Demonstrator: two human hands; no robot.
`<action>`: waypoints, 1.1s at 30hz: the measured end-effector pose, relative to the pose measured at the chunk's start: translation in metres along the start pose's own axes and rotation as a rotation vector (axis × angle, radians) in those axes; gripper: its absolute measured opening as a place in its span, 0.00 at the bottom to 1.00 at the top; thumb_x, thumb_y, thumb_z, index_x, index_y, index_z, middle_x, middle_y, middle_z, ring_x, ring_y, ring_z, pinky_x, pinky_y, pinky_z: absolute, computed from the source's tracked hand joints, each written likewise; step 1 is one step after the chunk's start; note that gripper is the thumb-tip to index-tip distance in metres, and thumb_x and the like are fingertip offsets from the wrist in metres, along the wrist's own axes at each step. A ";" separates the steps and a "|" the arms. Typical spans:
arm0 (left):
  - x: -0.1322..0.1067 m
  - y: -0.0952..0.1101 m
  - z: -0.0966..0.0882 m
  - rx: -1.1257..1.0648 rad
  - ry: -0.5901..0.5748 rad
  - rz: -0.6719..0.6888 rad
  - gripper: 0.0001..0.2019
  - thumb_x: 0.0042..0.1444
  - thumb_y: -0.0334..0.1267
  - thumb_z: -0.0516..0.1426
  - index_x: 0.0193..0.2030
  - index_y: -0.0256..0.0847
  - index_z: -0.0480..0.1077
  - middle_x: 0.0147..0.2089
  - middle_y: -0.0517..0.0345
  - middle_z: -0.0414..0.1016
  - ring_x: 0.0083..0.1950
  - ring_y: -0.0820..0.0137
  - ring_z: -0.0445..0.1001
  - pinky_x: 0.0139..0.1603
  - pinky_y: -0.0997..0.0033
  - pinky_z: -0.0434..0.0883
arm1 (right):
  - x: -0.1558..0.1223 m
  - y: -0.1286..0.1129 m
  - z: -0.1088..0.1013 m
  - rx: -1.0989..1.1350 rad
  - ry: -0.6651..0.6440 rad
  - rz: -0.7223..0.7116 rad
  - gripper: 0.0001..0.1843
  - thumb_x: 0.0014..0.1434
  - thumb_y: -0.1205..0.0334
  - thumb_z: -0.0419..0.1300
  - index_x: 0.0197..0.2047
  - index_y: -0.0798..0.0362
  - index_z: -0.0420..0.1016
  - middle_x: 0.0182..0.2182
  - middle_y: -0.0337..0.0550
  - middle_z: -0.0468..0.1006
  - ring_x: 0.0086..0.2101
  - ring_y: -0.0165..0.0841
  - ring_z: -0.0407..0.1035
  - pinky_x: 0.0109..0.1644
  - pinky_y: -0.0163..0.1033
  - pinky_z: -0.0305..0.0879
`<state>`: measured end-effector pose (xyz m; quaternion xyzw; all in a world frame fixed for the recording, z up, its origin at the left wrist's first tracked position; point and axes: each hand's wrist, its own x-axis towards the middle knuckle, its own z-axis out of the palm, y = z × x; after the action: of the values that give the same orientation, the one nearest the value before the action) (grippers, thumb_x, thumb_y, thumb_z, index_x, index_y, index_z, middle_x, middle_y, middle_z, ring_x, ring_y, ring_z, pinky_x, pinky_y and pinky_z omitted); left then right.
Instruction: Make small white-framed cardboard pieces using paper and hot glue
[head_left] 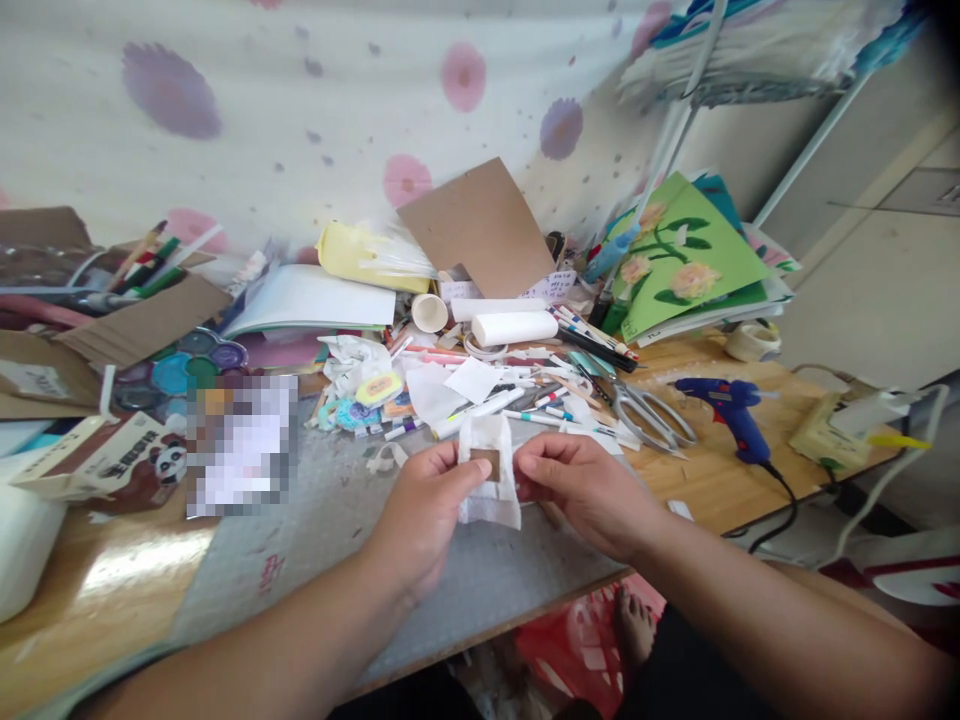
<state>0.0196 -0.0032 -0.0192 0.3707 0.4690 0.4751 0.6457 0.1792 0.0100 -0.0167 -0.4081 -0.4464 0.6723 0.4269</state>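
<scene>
A small piece of brown cardboard [491, 459], partly wrapped in white tissue-like sheet [491, 507], is held up above the front of the cutting mat. My left hand [429, 490] grips it from the left, thumb pressed over the brown middle and fingers behind. At its right edge, my right hand [581, 485] has thumb and fingertips pinched together on the white sheet. The fingers behind the piece are hidden.
A grey cutting mat [315, 560] covers the desk's front. Behind it lie heaped pens and paper scraps, with scissors [652, 412] and a blue glue gun [727, 408] to the right. A brown panda carton [112, 462] stands left; brown board [480, 225] leans behind.
</scene>
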 end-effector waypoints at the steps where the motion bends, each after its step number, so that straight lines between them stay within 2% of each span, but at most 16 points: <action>1: 0.000 0.000 0.001 -0.012 0.007 -0.006 0.05 0.46 0.35 0.60 0.30 0.35 0.74 0.26 0.58 0.74 0.26 0.74 0.67 0.28 0.74 0.62 | -0.001 0.002 -0.001 -0.008 0.002 0.002 0.13 0.42 0.55 0.70 0.24 0.55 0.75 0.21 0.36 0.72 0.23 0.27 0.65 0.31 0.35 0.61; 7: 0.000 -0.001 0.002 -0.024 0.022 0.006 0.04 0.46 0.34 0.60 0.29 0.35 0.73 0.23 0.60 0.71 0.25 0.75 0.66 0.27 0.74 0.62 | -0.001 0.007 0.004 -0.071 0.065 -0.051 0.11 0.40 0.60 0.71 0.24 0.54 0.73 0.20 0.33 0.72 0.22 0.26 0.63 0.27 0.33 0.58; 12: -0.002 -0.001 0.002 -0.018 0.044 0.030 0.05 0.46 0.34 0.61 0.30 0.34 0.73 0.25 0.59 0.73 0.26 0.73 0.67 0.28 0.73 0.62 | 0.000 0.008 0.010 -0.124 0.157 -0.107 0.09 0.41 0.63 0.70 0.22 0.53 0.72 0.19 0.31 0.70 0.22 0.25 0.61 0.28 0.33 0.57; 18: -0.001 0.002 0.002 -0.095 0.023 0.040 0.08 0.46 0.35 0.61 0.34 0.35 0.74 0.29 0.56 0.77 0.31 0.70 0.71 0.36 0.69 0.66 | -0.002 0.007 0.005 -0.034 0.108 -0.044 0.12 0.44 0.53 0.67 0.27 0.53 0.74 0.22 0.34 0.72 0.23 0.26 0.65 0.31 0.35 0.61; 24: 0.000 0.003 0.002 -0.133 0.036 0.027 0.08 0.45 0.35 0.61 0.33 0.36 0.74 0.28 0.57 0.77 0.30 0.69 0.72 0.35 0.70 0.65 | -0.004 0.011 0.008 -0.112 0.048 -0.013 0.10 0.45 0.57 0.68 0.22 0.54 0.74 0.18 0.34 0.71 0.21 0.26 0.61 0.28 0.34 0.57; 30: -0.005 -0.004 0.003 -0.126 0.067 0.105 0.06 0.48 0.37 0.61 0.32 0.37 0.73 0.27 0.60 0.75 0.28 0.72 0.69 0.33 0.72 0.64 | -0.002 0.013 0.015 -0.231 0.133 -0.077 0.10 0.45 0.60 0.66 0.20 0.52 0.71 0.17 0.33 0.70 0.21 0.27 0.60 0.27 0.34 0.55; 33: -0.006 -0.006 0.004 -0.136 0.088 0.133 0.06 0.48 0.36 0.61 0.32 0.37 0.73 0.28 0.60 0.75 0.31 0.72 0.70 0.35 0.72 0.65 | -0.003 0.015 0.019 -0.292 0.189 -0.134 0.09 0.45 0.61 0.67 0.21 0.53 0.71 0.18 0.33 0.69 0.22 0.27 0.58 0.28 0.34 0.53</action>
<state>0.0240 -0.0109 -0.0223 0.3351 0.4381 0.5636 0.6150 0.1597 -0.0007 -0.0252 -0.4963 -0.5232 0.5292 0.4471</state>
